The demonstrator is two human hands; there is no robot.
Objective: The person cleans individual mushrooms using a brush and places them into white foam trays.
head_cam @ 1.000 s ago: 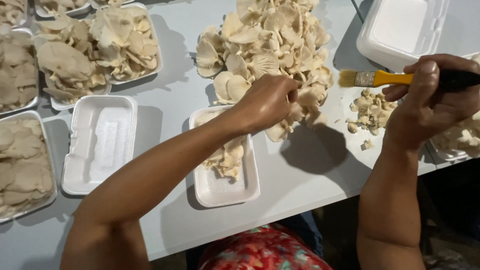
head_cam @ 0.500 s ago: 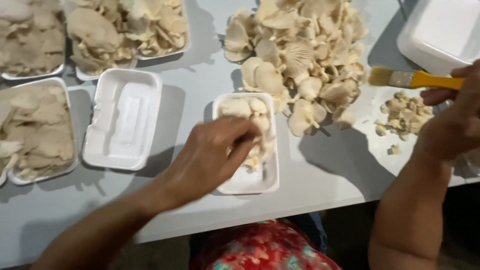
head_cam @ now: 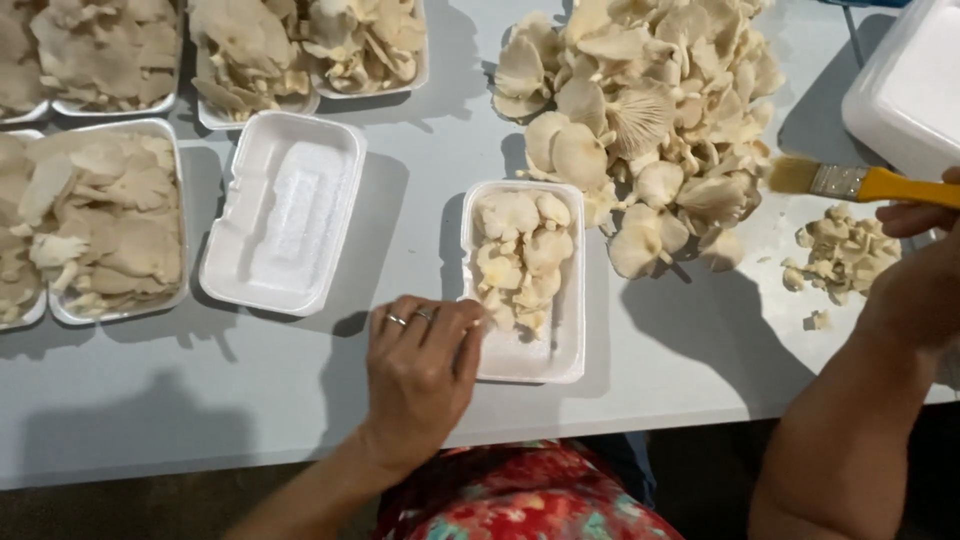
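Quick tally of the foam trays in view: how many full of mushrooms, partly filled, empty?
Full trays: 5
Partly filled tray, which the left hand touches: 1
Empty trays: 2
Total: 8

My right hand runs off the frame's right edge, so I can't see its grip on the brush. The top trays and mushroom pile are cut off above.

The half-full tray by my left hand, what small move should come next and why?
Probably reach the left hand back to the mushroom pile for another piece: the tray holds mushrooms only in its far half, its near end is bare, and the hand at its edge looks empty. The right hand holds the brush.
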